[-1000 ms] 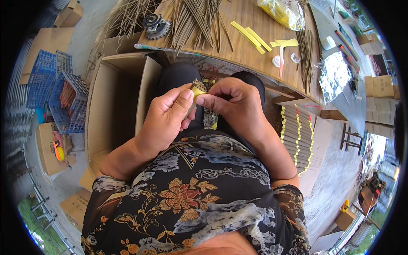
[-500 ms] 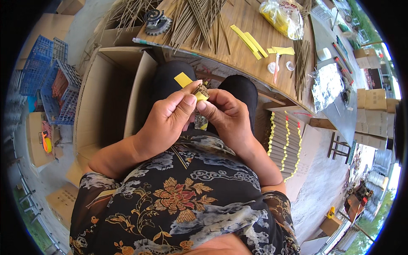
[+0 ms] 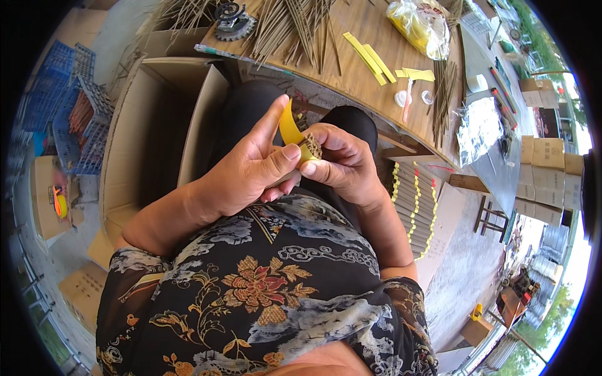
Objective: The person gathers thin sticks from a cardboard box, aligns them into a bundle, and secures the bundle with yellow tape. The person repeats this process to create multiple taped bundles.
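Observation:
Above my lap, my left hand (image 3: 260, 164) is closed round a bundle of thin brown incense sticks (image 3: 314, 145), its thumb pressing on the near side. The bundle's end pokes out between my two hands, and most of its length is hidden. A yellow paper strip (image 3: 288, 127) lies partly round that end; its loose part stands up in a curve along my left forefinger. My right hand (image 3: 346, 161) pinches the strip against the bundle with thumb and fingers.
On the wooden table (image 3: 357, 31) ahead lie loose incense sticks (image 3: 295, 28), yellow paper strips (image 3: 370, 59), a glue brush (image 3: 407, 100) and a plastic bag (image 3: 419, 28). A cardboard box (image 3: 157, 131) stands left. Yellow-banded bundles (image 3: 414, 207) lie right, and blue crates (image 3: 88, 125) far left.
The strip's loose part has swung from pointing out left to standing up curved beside the bundle. My left forefinger has straightened along it, and the bundle's end has shifted slightly right and nearer.

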Tool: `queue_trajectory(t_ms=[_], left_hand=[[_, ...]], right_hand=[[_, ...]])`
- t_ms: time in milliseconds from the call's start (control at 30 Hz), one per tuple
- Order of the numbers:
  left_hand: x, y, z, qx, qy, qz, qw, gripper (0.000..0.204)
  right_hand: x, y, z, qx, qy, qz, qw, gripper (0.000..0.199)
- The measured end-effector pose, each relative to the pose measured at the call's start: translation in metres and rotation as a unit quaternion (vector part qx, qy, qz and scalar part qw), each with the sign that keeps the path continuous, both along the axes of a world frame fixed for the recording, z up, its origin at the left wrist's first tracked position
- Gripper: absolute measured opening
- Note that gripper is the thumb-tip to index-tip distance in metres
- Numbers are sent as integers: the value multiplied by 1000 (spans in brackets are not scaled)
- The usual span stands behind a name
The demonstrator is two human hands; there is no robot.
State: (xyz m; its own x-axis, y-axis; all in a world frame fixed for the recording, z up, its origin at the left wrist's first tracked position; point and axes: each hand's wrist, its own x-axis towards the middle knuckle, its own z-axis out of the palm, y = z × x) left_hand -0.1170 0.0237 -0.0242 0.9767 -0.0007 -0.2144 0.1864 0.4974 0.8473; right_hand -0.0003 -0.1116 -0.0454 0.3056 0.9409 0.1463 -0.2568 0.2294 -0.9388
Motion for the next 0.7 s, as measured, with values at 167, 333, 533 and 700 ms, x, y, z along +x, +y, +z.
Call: queue_trajectory(t_ms=[167,333,533,700], left_hand=[[-1,6,-7,-38,54,-51,997,73],[2,5,-7,-62,85,-72,992,68],[5,-3,-9,-86,82,-59,991,60],[9,0,-8,-119,58,-109,985,47]], right_hand=[[15,-4,4,-23,-165,3,986,26],[20,-11,18,-79,-197,36,977,25],[19,-9,23,-95,-163,10,982,18],[22,-9,27,-94,-174,11,980,14]])
